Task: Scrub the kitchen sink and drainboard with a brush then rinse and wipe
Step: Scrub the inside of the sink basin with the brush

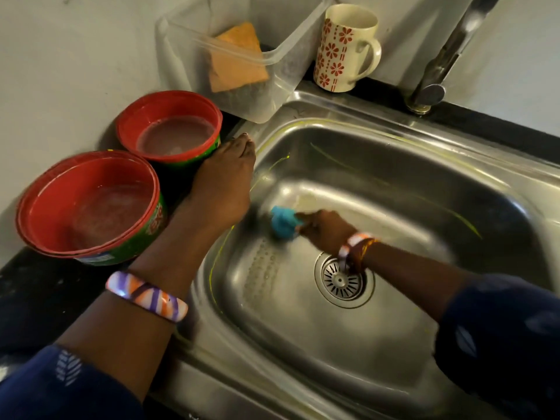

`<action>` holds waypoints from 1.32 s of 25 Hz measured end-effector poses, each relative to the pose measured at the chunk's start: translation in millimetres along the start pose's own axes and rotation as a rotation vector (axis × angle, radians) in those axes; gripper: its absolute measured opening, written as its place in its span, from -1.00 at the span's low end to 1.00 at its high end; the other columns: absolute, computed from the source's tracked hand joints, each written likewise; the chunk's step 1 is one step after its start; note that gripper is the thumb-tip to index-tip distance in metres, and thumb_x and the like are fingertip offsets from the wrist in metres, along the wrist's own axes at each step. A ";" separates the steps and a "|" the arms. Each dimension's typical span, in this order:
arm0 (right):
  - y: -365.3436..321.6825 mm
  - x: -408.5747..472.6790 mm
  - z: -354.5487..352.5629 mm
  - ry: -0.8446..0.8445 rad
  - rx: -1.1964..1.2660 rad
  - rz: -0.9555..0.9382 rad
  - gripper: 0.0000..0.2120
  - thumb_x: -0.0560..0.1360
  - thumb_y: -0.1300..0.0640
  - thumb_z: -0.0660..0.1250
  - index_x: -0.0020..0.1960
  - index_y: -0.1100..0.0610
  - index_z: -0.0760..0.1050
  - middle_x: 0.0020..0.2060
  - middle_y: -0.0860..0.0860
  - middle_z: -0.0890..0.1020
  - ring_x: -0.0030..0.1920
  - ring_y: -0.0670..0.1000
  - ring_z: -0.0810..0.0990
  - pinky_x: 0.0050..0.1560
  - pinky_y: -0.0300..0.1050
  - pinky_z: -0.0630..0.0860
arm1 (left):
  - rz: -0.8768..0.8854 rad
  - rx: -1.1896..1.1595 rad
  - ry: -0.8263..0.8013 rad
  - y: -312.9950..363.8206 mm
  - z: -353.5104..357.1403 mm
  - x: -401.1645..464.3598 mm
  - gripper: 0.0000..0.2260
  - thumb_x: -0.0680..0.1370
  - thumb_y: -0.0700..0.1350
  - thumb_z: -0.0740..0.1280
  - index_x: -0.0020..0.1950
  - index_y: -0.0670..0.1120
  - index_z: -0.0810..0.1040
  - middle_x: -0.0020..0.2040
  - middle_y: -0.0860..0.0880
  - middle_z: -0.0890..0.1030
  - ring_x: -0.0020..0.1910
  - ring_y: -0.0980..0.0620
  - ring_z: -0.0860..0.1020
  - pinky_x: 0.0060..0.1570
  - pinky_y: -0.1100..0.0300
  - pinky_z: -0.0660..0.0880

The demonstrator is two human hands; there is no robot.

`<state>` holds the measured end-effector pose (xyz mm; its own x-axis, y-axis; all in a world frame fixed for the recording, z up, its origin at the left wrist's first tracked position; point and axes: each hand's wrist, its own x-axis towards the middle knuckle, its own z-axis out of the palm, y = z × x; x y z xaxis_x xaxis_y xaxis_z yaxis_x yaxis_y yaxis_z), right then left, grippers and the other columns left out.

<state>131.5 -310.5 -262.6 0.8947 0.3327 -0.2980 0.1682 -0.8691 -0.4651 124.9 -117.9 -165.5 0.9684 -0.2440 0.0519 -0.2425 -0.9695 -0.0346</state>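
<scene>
A steel sink [394,189] fills the middle of the view, with thin yellow-green streaks on its walls and a round drain [342,280] in its floor. My right hand [325,227] is down in the basin, shut on a blue scrubber [283,221] pressed against the left part of the floor. The scrubber is blurred. My left hand [224,183] rests flat on the sink's left rim, fingers together and stretched out, holding nothing, right beside the far red tub.
Two red tubs [91,207] [169,128] holding cloudy liquid stand on the dark counter left of the sink. Behind them is a clear plastic box [285,71] with an orange sponge [239,59]. A flowered mug [345,47] and the tap [439,65] stand at the back.
</scene>
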 end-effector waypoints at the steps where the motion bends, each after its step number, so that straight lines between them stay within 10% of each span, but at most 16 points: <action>1: -9.3 -26.1 16.1 -0.111 0.046 -0.098 -0.63 0.57 0.12 0.21 0.36 0.12 0.41 0.25 0.13 0.54 0.27 0.10 0.50 0.28 -0.19 0.34 | 0.000 -0.002 0.002 -0.5 0.8 0.1 -0.43 0.55 -0.25 0.18 0.51 -0.23 0.02 0.53 -0.15 0.05 0.51 -0.04 0.06 0.42 0.24 -0.05; 6: -0.9 -87.3 18.2 -0.219 -0.249 -0.293 -0.58 0.58 -0.05 0.14 0.43 -0.08 0.28 0.20 0.07 0.59 0.20 0.08 0.55 0.19 -0.10 0.44 | -0.004 -0.019 0.000 0.2 0.5 -0.9 -0.43 0.57 -0.24 0.18 0.51 -0.23 0.01 0.54 -0.15 0.04 0.51 -0.03 0.04 0.44 0.23 -0.04; 11: 44.3 -6.4 -25.9 0.193 0.017 0.250 -0.65 0.57 0.09 0.21 0.33 0.11 0.45 0.22 0.19 0.56 0.26 0.17 0.50 0.19 -0.11 0.39 | -0.001 -0.052 -0.005 1.9 -3.0 -2.6 -0.46 0.57 -0.22 0.17 0.51 -0.24 0.04 0.53 -0.16 0.06 0.51 -0.05 0.06 0.42 0.23 -0.04; 19: -0.4 -107.6 29.3 -0.410 0.104 -0.210 -0.58 0.56 0.05 0.25 0.40 0.05 0.36 0.25 0.01 0.55 0.23 -0.06 0.53 0.29 -0.27 0.38 | -0.011 -0.037 0.004 0.6 1.8 -1.6 -0.43 0.57 -0.24 0.18 0.52 -0.22 0.00 0.54 -0.13 0.02 0.51 -0.03 0.03 0.43 0.24 -0.06; 25: 32.6 -10.0 -29.0 0.189 0.043 0.310 -0.68 0.57 0.12 0.20 0.29 0.15 0.49 0.22 0.18 0.56 0.26 0.16 0.50 0.14 -0.16 0.40 | -0.010 -0.050 0.003 -0.3 -0.5 -1.7 -0.42 0.55 -0.24 0.20 0.51 -0.22 0.02 0.54 -0.14 0.04 0.51 -0.03 0.05 0.42 0.25 -0.05; 33: 9.2 18.9 -29.4 0.165 -0.015 0.294 -0.69 0.54 0.10 0.18 0.23 0.15 0.51 0.18 0.23 0.56 0.20 0.24 0.52 0.14 -0.03 0.45 | -0.005 -0.080 0.024 -2.1 3.4 -0.2 -0.42 0.51 -0.27 0.26 0.49 -0.25 0.12 0.51 -0.18 0.13 0.47 -0.10 0.16 0.41 0.19 0.06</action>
<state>162.1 -323.0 -248.1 0.9606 0.0040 -0.2778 -0.1023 -0.9247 -0.3668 125.5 -115.7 -168.8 0.9681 -0.2391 0.0754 -0.2428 -0.9690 0.0454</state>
